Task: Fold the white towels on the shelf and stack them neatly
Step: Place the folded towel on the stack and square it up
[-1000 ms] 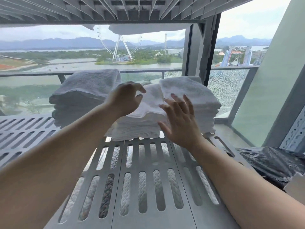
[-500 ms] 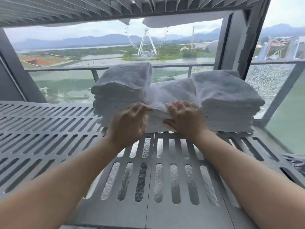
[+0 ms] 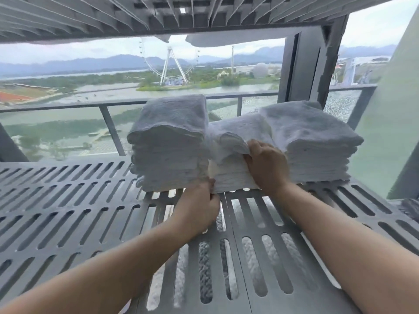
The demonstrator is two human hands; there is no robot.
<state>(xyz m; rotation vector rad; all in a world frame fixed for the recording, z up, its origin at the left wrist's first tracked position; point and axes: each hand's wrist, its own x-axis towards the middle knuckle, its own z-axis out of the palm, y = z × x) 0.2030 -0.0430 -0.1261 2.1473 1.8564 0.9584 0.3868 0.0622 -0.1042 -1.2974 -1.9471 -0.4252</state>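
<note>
Three stacks of folded white towels stand side by side at the back of a grey slotted metal shelf (image 3: 68,211): a tall left stack (image 3: 170,143), a lower middle stack (image 3: 231,168) and a right stack (image 3: 317,146). My right hand (image 3: 266,165) lies against the front of the middle stack, its fingers gripping a lifted fold of the top towel (image 3: 233,141). My left hand (image 3: 197,208) is at the bottom left corner of the middle stack, fingers curled and pinching the lowest towel's edge there.
Another slotted shelf (image 3: 158,17) hangs close overhead. A dark upright post (image 3: 303,69) stands behind the right stack. More towels show through the slots below (image 3: 205,268). A glass railing (image 3: 108,123) and open view lie behind. Dark plastic (image 3: 410,209) sits at the right edge.
Both hands came from above the stacks down onto the middle stack. My left hand dropped to its bottom corner and my right hand took hold of the top towel's fold.
</note>
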